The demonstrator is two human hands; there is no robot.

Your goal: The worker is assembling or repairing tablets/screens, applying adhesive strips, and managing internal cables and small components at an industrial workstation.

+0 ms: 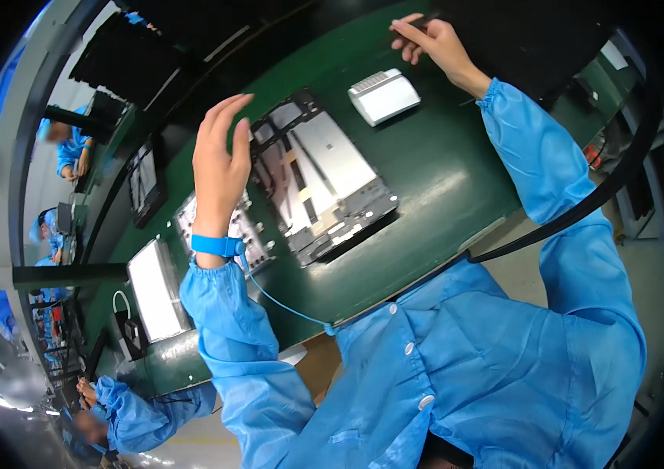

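In the head view, we hold our left hand [221,160] with fingers outstretched beside the uncovered flat device [336,156] lying on the green bench [441,207]. Our right hand [443,48] curls near a white block [387,100]; we cannot tell its grip.
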